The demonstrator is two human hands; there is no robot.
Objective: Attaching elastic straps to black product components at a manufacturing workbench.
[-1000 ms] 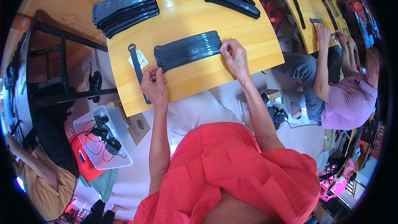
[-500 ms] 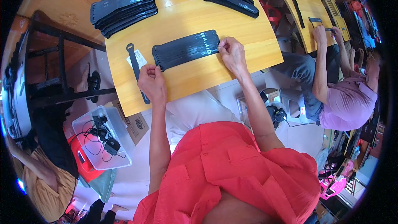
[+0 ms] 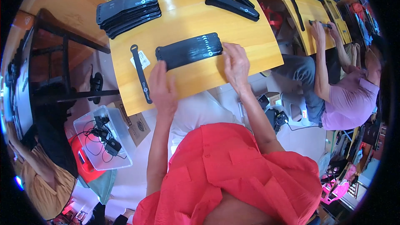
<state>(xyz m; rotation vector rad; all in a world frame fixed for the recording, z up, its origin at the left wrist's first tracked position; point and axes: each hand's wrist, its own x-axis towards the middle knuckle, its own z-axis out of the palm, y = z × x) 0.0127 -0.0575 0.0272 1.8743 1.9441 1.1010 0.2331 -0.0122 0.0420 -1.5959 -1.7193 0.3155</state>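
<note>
A fanned row of black straps with white print (image 3: 189,51) lies on the wooden table in front of me. My left hand (image 3: 163,89) hovers by its near left corner, fingers stretched out and slightly blurred, with nothing visible in them. At the right end of the row is my right hand (image 3: 236,64), its fingers extended and loosely bent, holding nothing I can see. Left of my left hand lies a single black strap with a looped end (image 3: 141,73), partly over a small white printed label (image 3: 143,59).
Stacked black straps (image 3: 127,10) occupy the table's far left; more folded straps (image 3: 232,6) lie far right. A clear plastic bin with cables (image 3: 125,158) stands below on the left. A co-worker in a purple shirt (image 3: 346,104) handles a strap at another table.
Both hands have let go of the row's ends; my left hand has drawn back toward me and opened, and my right fingers have straightened. The view has shifted slightly.
</note>
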